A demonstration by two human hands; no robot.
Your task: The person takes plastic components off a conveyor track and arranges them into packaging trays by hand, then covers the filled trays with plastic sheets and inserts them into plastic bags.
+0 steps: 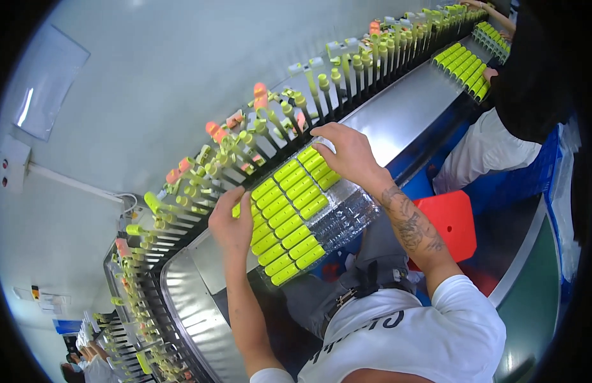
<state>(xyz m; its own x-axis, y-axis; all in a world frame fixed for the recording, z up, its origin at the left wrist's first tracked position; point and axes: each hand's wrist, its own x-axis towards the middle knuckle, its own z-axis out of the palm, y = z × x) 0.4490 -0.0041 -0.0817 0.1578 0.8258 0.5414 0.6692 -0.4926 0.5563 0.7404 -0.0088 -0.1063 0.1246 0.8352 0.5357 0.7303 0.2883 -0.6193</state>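
Lime-green cylindrical pieces (299,189), laid side by side in slanting rows, occupy most of a shallow tray (347,220) in the head view. The tray's lower right part is bare and shiny.

Left hand (232,223): at the left edge of the rows, fingers bent, thumb and forefinger slightly apart. 1 lime-green piece shows between the 2 digits; whether it is gripped cannot be told.

Right hand (350,153): over the upper right end of the rows, fingers partly bent and reaching forward, thumb set apart below them, beside the nearest pieces. Contact and grip cannot be confirmed.

Position of pieces: between the 2 hands and below them, extending toward the person's lap. The tray lies along the near side of a metal ledge (408,118).

Surroundings: beyond the hands, a line of pegs (328,96) carries lime-green and coral parts. A red stool (446,223) stands to the right. Farther right, a co-worker's hand (491,75) is beside another batch of lime-green cylinders (462,66).
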